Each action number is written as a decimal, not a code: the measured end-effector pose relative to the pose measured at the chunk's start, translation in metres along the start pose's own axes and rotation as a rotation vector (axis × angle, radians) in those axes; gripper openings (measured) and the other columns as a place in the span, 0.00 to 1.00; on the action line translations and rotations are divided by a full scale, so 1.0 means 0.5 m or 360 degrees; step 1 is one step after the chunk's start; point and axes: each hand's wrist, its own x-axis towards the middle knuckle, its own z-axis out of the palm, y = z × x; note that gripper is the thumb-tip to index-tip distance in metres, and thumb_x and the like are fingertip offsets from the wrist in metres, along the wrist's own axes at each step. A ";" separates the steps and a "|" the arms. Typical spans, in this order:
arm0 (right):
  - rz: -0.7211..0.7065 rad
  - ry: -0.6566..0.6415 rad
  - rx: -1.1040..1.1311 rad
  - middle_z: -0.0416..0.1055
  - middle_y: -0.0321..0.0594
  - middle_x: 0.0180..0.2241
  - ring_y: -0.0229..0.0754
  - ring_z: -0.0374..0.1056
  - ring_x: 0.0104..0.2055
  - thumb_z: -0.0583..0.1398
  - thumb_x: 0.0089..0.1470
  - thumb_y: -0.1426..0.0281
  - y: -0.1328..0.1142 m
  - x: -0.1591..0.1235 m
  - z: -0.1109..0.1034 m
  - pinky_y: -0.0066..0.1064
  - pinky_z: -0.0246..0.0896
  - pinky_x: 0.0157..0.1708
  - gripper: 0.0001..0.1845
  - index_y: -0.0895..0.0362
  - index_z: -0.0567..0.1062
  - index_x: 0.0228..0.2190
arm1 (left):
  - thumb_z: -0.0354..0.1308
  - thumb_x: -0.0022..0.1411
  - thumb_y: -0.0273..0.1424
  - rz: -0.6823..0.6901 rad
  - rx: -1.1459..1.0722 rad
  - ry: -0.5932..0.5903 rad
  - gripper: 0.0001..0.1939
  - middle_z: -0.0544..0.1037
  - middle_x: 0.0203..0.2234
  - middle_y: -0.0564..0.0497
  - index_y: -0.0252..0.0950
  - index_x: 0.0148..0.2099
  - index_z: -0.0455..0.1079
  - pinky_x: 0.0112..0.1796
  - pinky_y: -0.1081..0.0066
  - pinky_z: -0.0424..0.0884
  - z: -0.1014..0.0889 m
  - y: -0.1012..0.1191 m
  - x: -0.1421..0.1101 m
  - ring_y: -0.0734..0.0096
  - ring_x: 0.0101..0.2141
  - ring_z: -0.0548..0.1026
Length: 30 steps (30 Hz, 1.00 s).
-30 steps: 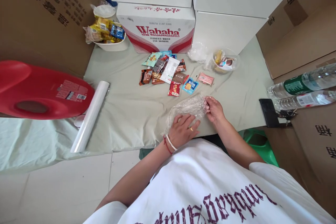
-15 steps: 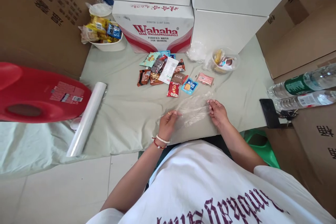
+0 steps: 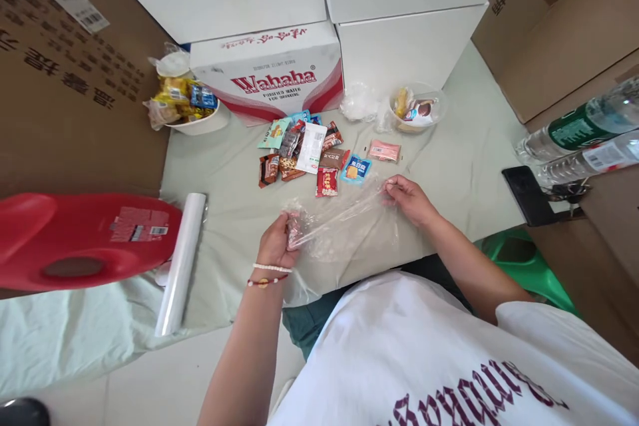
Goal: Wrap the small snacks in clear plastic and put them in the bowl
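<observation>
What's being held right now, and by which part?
Clear plastic film: the left hand grips its bunched left end, and the right hand pinches its right edge.

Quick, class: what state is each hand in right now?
Left hand: closed, holding one end of the clear plastic.
Right hand: closed, fingers pinching the other end.

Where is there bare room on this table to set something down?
Left: pale green cloth between the white cylindrical roll and colourful wrapped snack packets. Right: between the clear round plastic bowl and black rectangular phone. Crowded: before the white-and-red cardboard box, where packets pile, and between left hand and right hand, where clear thin plastic stretches.
</observation>
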 end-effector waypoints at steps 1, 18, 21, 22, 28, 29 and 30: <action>0.0055 -0.0012 -0.0010 0.74 0.35 0.33 0.37 0.69 0.30 0.69 0.50 0.59 0.003 0.002 0.007 0.26 0.65 0.26 0.13 0.53 0.74 0.30 | 0.61 0.63 0.46 0.0017 0.0049 0.0050 0.18 0.61 0.16 0.60 0.34 0.36 0.71 0.16 0.75 0.51 -0.003 0.007 0.015 0.80 0.14 0.56; -0.0408 0.0252 -0.0871 0.76 0.36 0.29 0.42 0.68 0.30 0.60 0.60 0.62 0.080 -0.004 -0.021 0.30 0.62 0.33 0.09 0.52 0.78 0.36 | 0.54 0.69 0.48 0.1271 0.2447 0.0031 0.35 0.57 0.72 0.34 0.42 0.73 0.58 0.63 0.23 0.38 0.022 -0.071 -0.053 0.38 0.72 0.53; -0.0478 0.0322 -0.1089 0.76 0.41 0.37 0.45 0.70 0.36 0.60 0.60 0.62 0.092 -0.012 -0.055 0.39 0.67 0.42 0.11 0.52 0.78 0.40 | 0.51 0.70 0.53 0.1116 0.2593 -0.0020 0.40 0.49 0.74 0.30 0.39 0.75 0.53 0.62 0.21 0.42 0.003 -0.097 -0.068 0.38 0.72 0.53; -0.0494 0.0354 -0.1185 0.75 0.43 0.40 0.45 0.70 0.36 0.59 0.60 0.62 0.092 -0.015 -0.063 0.42 0.68 0.44 0.13 0.53 0.77 0.43 | 0.49 0.70 0.52 0.1126 0.2609 -0.0016 0.39 0.49 0.74 0.29 0.38 0.75 0.53 0.62 0.22 0.41 -0.002 -0.108 -0.077 0.39 0.72 0.52; -0.0953 0.0532 -0.1574 0.65 0.55 0.56 0.55 0.67 0.54 0.57 0.62 0.65 0.017 -0.035 -0.015 0.52 0.67 0.53 0.23 0.55 0.71 0.57 | 0.41 0.75 0.46 0.1144 0.2426 0.0138 0.35 0.52 0.73 0.31 0.36 0.76 0.50 0.64 0.25 0.38 -0.016 -0.163 -0.119 0.42 0.72 0.52; -0.1039 0.0362 -0.1622 0.67 0.53 0.55 0.55 0.66 0.55 0.55 0.64 0.67 0.002 -0.038 0.011 0.52 0.66 0.55 0.21 0.54 0.72 0.57 | 0.40 0.75 0.45 0.1127 0.2367 0.0135 0.33 0.53 0.73 0.32 0.37 0.76 0.51 0.65 0.25 0.39 -0.018 -0.166 -0.117 0.42 0.72 0.52; -0.1099 0.0097 -0.1668 0.70 0.52 0.52 0.54 0.66 0.55 0.54 0.65 0.70 -0.007 -0.042 0.040 0.50 0.66 0.55 0.20 0.53 0.74 0.56 | 0.39 0.76 0.44 0.1110 0.2299 0.0125 0.32 0.54 0.73 0.33 0.38 0.76 0.52 0.65 0.26 0.40 -0.022 -0.166 -0.113 0.44 0.73 0.53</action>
